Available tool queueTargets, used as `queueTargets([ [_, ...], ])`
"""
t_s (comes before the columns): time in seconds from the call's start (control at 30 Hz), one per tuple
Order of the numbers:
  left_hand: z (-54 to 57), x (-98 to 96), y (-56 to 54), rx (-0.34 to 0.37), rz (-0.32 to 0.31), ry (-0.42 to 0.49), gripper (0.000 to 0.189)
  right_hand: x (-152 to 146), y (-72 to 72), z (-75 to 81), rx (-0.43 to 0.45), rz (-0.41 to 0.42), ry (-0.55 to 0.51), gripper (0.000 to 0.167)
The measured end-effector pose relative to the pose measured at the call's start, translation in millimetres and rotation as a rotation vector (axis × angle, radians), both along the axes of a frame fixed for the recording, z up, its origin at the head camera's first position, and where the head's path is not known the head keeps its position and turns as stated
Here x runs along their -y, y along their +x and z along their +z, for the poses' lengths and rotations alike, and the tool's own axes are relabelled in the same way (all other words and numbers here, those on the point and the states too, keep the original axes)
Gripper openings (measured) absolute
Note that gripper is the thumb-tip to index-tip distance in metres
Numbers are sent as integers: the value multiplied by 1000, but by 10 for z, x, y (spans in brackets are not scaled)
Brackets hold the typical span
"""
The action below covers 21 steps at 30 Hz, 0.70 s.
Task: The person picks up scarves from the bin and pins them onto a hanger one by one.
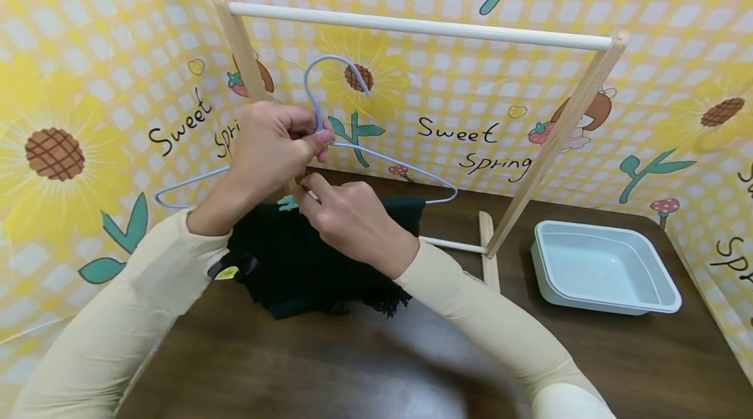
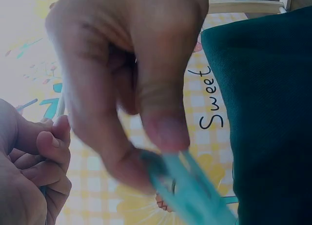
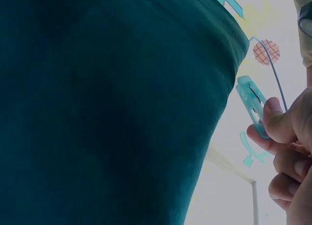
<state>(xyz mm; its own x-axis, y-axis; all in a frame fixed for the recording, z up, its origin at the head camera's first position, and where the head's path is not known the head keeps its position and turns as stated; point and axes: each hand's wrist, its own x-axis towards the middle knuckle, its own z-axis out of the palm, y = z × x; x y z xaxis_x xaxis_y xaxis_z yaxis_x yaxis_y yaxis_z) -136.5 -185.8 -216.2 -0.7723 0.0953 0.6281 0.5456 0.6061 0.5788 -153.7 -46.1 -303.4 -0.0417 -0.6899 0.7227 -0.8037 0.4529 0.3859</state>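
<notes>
A light-blue wire hanger (image 1: 406, 167) is held upright by my left hand (image 1: 267, 141), which pinches it at the neck just below the hook. Over the hanger's lower part hangs a dark green fringed scarf (image 1: 317, 262). My right hand (image 1: 359, 219), just below the left, pinches a teal clothespin (image 1: 287, 203) between thumb and forefinger. In the right wrist view the clothespin (image 3: 249, 101) lies beside the scarf's edge (image 3: 146, 103); I cannot tell if it touches. In the left wrist view the clothespin (image 2: 195, 191) is blurred.
A rack with wooden posts (image 1: 553, 144) and a white top rail (image 1: 418, 23) stands behind the hands. To its right, on the brown table (image 1: 329, 367), sits a pale blue plastic basin (image 1: 606, 268). Patterned cloth (image 1: 459, 92) walls surround the table. A dark item with a yellow label (image 1: 226, 272) shows beside the scarf.
</notes>
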Motion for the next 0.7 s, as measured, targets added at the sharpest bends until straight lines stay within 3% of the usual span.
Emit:
queueTargets([
  [0.4,6,-104,-31,32,-49,33,35,196,-7,-32,-60,-56,-34,25],
  [0.7,-13,-182,-52,34,-82,76,42,270,29,-46,-64,-42,3,25],
])
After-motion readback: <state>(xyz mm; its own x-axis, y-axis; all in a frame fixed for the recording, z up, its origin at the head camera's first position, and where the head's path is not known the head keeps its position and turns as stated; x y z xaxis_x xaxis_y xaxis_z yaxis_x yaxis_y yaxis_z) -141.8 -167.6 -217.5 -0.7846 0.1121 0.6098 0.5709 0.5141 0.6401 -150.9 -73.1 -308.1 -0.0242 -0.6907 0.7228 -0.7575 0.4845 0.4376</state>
